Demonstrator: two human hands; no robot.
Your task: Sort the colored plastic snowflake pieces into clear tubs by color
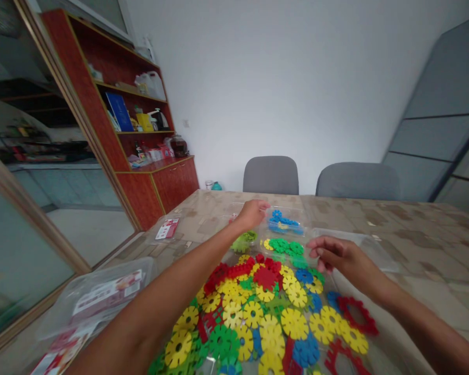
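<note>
Left hand [253, 212] extended over counter [414, 229], beside blue discs [283, 223]; grip state cannot be told. Right hand [336, 256] just beside green discs [287, 246]; grip loosely open.

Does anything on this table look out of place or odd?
Slightly. The far groups look sorted by colour, yet one yellow disc lies at the edge of the green discs, apart from the mixed pile. Nothing looks spilled or broken.
</note>
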